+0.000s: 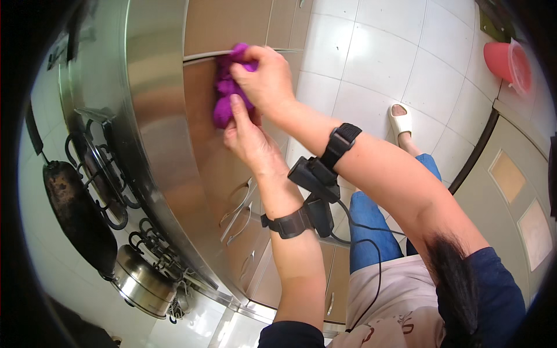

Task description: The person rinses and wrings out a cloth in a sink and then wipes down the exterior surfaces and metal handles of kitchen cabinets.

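Observation:
A crumpled purple cloth [225,106] is bunched between both of my hands in front of the brown cabinet front [200,130]. My left hand [252,145] grips its lower part, with the thumb pressed over the fabric. Higher up, my right hand [272,80] pinches the cloth between thumb and fingers. Behind the hands, the fabric's far side is dark and partly hidden. Whether the cloth touches the cabinet I cannot tell. Black straps with small boxes and cables circle both forearms.
A stainless steel countertop edge [152,108] runs along the left. On the stove side are a blackened pan [76,213], pot-support grates [93,174] and a steel pot [143,282]. Cabinet handles [237,217] project below my left hand. A pink bin [500,61] stands on the tiled floor [378,56].

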Demonstrator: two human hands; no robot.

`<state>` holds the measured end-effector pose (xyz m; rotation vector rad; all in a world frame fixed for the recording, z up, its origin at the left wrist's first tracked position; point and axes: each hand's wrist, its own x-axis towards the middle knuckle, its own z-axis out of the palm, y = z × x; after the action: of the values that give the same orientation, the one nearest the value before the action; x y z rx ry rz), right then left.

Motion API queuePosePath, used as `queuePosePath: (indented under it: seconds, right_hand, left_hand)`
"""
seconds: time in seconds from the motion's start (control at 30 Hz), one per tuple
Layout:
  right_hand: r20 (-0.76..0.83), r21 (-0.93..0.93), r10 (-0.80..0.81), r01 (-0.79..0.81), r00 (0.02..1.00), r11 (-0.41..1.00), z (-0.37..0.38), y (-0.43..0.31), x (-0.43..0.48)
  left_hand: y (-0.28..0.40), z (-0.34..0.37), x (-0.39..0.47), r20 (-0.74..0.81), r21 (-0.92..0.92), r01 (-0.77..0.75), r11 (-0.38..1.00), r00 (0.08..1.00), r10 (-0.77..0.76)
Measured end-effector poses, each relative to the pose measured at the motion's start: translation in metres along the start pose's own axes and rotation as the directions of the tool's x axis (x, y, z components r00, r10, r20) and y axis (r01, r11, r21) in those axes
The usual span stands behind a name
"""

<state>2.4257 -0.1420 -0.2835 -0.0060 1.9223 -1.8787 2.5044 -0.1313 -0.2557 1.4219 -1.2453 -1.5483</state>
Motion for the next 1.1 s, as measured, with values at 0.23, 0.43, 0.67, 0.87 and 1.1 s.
queuePosePath:
  seconds: [0.23, 0.43, 0.67, 0.87, 1.1]
  right_hand:
    - [0.226, 0.239, 0.085, -0.140, 0.970, 0.961, -0.083, 0.007, -0.018]
    - [0.410, 0.150, -0.142, 0.087, 0.901, 0.985, -0.096, -0.028, 0.021]
    - [0.317, -0.074, -0.313, 0.352, 0.895, 0.933, -0.063, -0.034, 0.081]
    - [0.394, -0.046, -0.401, 0.453, 0.827, 0.890, -0.063, -0.057, 0.080]
    - [0.456, -0.339, -0.114, 0.291, 0.882, 0.894, -0.069, -0.042, 0.103]
  left_hand:
    - [-0.008, 0.031, -0.036, 0.045, 0.136, -0.098, 0.986, 0.995, 0.093]
    - [0.021, 0.081, -0.022, 0.032, 0.191, -0.291, 0.937, 0.956, 0.290]
    - [0.017, 0.121, 0.010, -0.175, 0.102, -0.213, 0.972, 0.958, 0.228]
    - [0.033, 0.113, 0.006, -0.187, 0.032, -0.152, 0.988, 0.970, 0.156]
    - [0.006, 0.124, 0.024, -0.237, 0.057, 0.009, 0.998, 0.971, 0.005]
